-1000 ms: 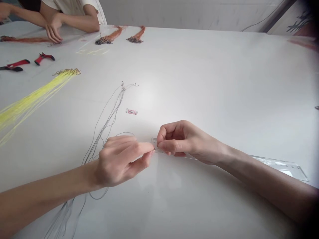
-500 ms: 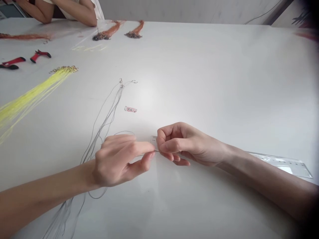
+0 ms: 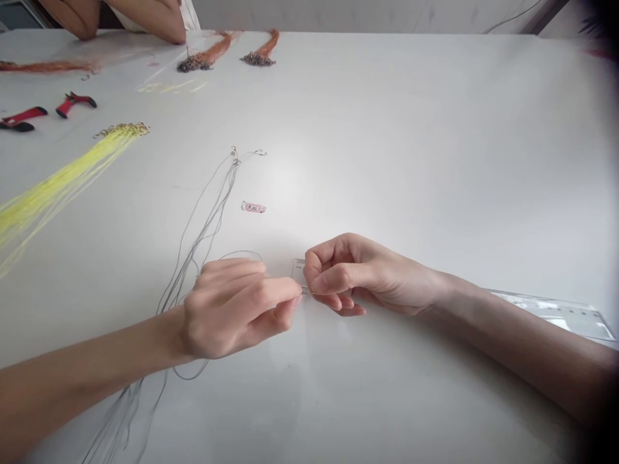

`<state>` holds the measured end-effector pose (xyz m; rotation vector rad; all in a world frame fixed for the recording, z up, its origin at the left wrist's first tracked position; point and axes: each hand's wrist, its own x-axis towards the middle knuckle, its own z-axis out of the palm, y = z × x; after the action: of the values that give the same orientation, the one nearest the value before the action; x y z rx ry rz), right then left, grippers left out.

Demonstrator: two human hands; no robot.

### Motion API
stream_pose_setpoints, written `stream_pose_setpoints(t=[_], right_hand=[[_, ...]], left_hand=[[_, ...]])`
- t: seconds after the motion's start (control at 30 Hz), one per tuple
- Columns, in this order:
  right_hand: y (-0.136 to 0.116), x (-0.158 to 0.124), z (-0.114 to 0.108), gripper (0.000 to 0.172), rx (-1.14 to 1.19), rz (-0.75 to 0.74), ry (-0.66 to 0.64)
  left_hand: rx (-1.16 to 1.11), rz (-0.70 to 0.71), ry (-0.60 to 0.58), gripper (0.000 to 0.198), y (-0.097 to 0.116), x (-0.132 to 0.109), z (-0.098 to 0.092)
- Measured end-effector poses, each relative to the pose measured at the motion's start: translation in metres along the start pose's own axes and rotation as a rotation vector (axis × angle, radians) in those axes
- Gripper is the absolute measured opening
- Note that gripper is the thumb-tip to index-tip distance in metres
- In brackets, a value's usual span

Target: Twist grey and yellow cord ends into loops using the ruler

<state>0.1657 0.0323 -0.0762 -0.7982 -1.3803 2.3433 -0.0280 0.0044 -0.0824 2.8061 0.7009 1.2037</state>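
Grey cords [image 3: 207, 229]: thin, loose bundle lying across the bench [image 3: 411, 129], running from small metal hooks [image 3: 236, 153] at the far end, under the left hand, and down toward the near edge; one loop sits beside the left hand.
Handling: cords look light, limp and easy to tangle; best taken close to the end, between fingertips. Clear plastic tag [image 3: 298, 273] looks light, stiff and slick, so an edge pinch seems safest.
Left hand [image 3: 227, 309]: grip closed, thumb and fingers together just beside the tag; what it pinches is too fine to tell, possibly a cord end.
Right hand [image 3: 362, 274]: grip closed, thumb and forefinger clamped on the lower corner of the tag, other fingers curled loosely.
Tag position: between the two hands, just above the bench, upright-ish, partly hidden by the fingers.
Rest: clear plastic strip [image 3: 551, 314] under the right forearm; small paper label with red print [image 3: 253, 207]; yellow cords [image 3: 58, 193] with gold-coloured ends; orange cords [image 3: 203, 58]; red-handled pliers [image 3: 75, 103] at far left; co-worker's forearms [image 3: 140, 22] at the far edge, apart from these hands.
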Motion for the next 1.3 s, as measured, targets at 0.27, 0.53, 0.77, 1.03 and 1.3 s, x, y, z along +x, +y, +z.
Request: stream_pose_setpoints(t=[0.27, 0.53, 0.77, 1.03, 1.3], right_hand=[[0.0001, -0.0009, -0.0010, 0.017, -0.019, 0.011, -0.022], [0.0044, 0.0008, -0.0037, 0.017, 0.008, -0.044, -0.052], [0.0039, 0.0002, -0.0031, 0.015, 0.005, -0.042, -0.042], [0.0038, -0.0010, -0.0027, 0.010, 0.002, -0.042, -0.023], [0.0045, -0.0025, -0.0004, 0.010, 0.064, -0.036, 0.026]], left_hand=[[-0.015, -0.008, -0.024, 0.017, -0.0004, -0.0010, 0.0001], [-0.047, -0.005, -0.004, 0.016, -0.0001, 0.0001, -0.0002], [-0.049, -0.027, 0.007, 0.016, 0.0000, 0.0014, 0.0005], [-0.107, -0.075, -0.011, 0.016, 0.0002, 0.0003, 0.0000], [-0.102, -0.150, 0.000, 0.012, 0.0003, -0.0003, -0.0003]])
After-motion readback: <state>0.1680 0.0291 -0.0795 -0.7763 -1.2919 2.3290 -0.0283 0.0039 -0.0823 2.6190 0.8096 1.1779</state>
